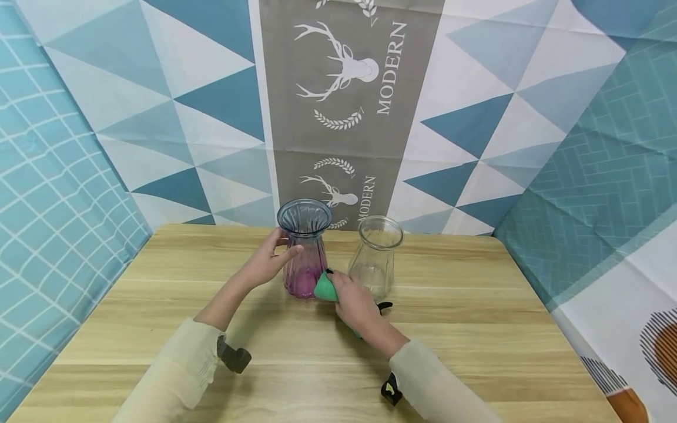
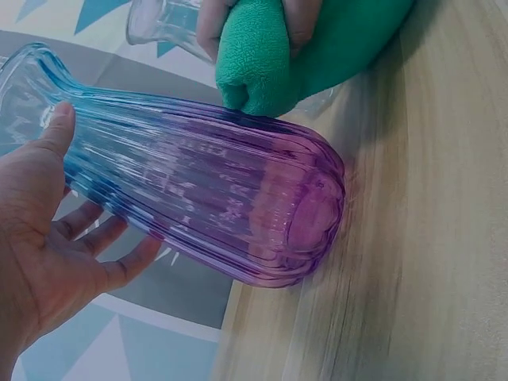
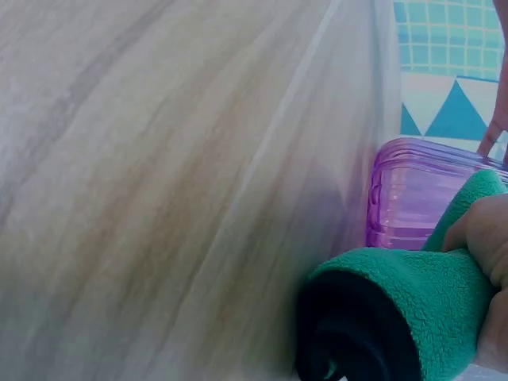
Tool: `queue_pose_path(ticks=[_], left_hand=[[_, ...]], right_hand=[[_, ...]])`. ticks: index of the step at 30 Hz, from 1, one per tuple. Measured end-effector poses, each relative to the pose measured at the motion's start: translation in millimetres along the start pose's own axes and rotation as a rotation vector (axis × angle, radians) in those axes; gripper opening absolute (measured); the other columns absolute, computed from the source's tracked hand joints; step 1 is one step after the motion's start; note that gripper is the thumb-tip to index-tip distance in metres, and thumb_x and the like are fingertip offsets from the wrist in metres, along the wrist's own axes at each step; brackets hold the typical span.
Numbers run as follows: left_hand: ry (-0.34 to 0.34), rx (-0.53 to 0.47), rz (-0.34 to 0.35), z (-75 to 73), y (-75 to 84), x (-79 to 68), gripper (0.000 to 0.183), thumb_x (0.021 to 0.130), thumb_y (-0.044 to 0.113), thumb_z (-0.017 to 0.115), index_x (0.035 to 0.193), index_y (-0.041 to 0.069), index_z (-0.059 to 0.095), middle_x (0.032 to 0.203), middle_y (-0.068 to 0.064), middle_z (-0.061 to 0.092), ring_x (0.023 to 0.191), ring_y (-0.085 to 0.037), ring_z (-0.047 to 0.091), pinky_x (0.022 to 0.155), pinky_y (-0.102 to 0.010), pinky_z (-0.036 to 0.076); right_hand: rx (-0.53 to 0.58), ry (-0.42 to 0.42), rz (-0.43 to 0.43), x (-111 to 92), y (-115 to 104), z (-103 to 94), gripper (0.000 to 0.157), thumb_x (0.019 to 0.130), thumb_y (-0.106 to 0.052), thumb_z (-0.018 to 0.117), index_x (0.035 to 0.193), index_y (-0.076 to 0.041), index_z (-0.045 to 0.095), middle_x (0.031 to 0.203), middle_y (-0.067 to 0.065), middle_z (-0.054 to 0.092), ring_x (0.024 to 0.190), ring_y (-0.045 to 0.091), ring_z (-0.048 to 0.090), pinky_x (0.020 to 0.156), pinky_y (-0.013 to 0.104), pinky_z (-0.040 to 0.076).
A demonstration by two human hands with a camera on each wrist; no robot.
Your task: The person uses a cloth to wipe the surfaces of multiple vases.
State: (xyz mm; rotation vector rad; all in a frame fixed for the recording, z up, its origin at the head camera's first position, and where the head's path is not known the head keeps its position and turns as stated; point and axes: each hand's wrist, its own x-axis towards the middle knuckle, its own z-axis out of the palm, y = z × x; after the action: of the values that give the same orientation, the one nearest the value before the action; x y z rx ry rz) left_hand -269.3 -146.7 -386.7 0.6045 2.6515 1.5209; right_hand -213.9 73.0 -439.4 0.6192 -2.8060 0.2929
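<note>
A ribbed glass vase (image 1: pixel 305 249), blue at its flared rim and purple at the base, stands upright toward the back of the table. My left hand (image 1: pixel 268 259) holds it just below the neck, thumb on the near side and fingers round the far side. In my right hand (image 1: pixel 358 304) is a bunched green towel (image 2: pixel 254 59) with a black edge (image 3: pixel 357 329). A folded end of the towel lies against the vase's lower right side. Part of the towel is hidden under my right hand in the head view.
A clear glass vase (image 1: pixel 379 264) stands just right of the coloured one, partly behind my right hand. Both are on a wood-grain table (image 1: pixel 455 364). Patterned cloth (image 1: pixel 338 135) hangs behind the table's back edge. Each wrist carries a small black device (image 1: pixel 233 355).
</note>
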Motion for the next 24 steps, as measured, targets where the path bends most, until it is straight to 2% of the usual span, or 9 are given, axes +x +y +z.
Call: queue_pose_path(ticks=[8, 13, 18, 24], left_hand=[[0.043, -0.033, -0.004, 2.1, -1.1, -1.1, 0.062, 0.092, 0.040, 0.057, 0.140, 0.010, 0.031, 0.140, -0.016, 0.040, 0.130, -0.039, 0.040, 0.103, -0.056, 0.040], [0.092, -0.052, -0.047, 5.9, 1.6, -1.5, 0.074, 0.082, 0.043, 0.069, 0.138, 0.011, 0.032, 0.138, -0.013, 0.040, 0.128, -0.034, 0.041, 0.099, -0.051, 0.046], [0.130, -0.061, -0.050, 12.3, 5.4, -1.3, 0.084, 0.075, 0.044, 0.075, 0.139, 0.010, 0.031, 0.137, -0.013, 0.039, 0.127, -0.032, 0.041, 0.096, -0.051, 0.048], [0.177, -0.016, -0.023, 17.6, 2.2, -0.9, 0.080, 0.075, 0.041, 0.076, 0.134, 0.006, 0.034, 0.129, -0.015, 0.044, 0.118, -0.031, 0.045, 0.089, -0.049, 0.052]], right_hand=[[-0.019, 0.083, -0.028, -5, 3, -3.9, 0.061, 0.076, -0.004, 0.071, 0.132, -0.013, 0.049, 0.131, 0.009, 0.055, 0.113, 0.027, 0.057, 0.079, 0.038, 0.057], [-0.021, 0.188, -0.065, -6, 4, -7.1, 0.067, 0.071, -0.001, 0.073, 0.131, -0.013, 0.048, 0.130, 0.012, 0.055, 0.109, 0.029, 0.058, 0.076, 0.039, 0.057], [-0.056, 0.285, -0.112, -6, 6, -8.1, 0.069, 0.067, -0.001, 0.076, 0.130, -0.012, 0.049, 0.127, 0.013, 0.056, 0.106, 0.030, 0.059, 0.079, 0.038, 0.057], [-0.045, 0.315, -0.123, -6, 6, -10.1, 0.070, 0.066, -0.001, 0.077, 0.129, -0.010, 0.050, 0.125, 0.014, 0.057, 0.104, 0.030, 0.060, 0.077, 0.037, 0.057]])
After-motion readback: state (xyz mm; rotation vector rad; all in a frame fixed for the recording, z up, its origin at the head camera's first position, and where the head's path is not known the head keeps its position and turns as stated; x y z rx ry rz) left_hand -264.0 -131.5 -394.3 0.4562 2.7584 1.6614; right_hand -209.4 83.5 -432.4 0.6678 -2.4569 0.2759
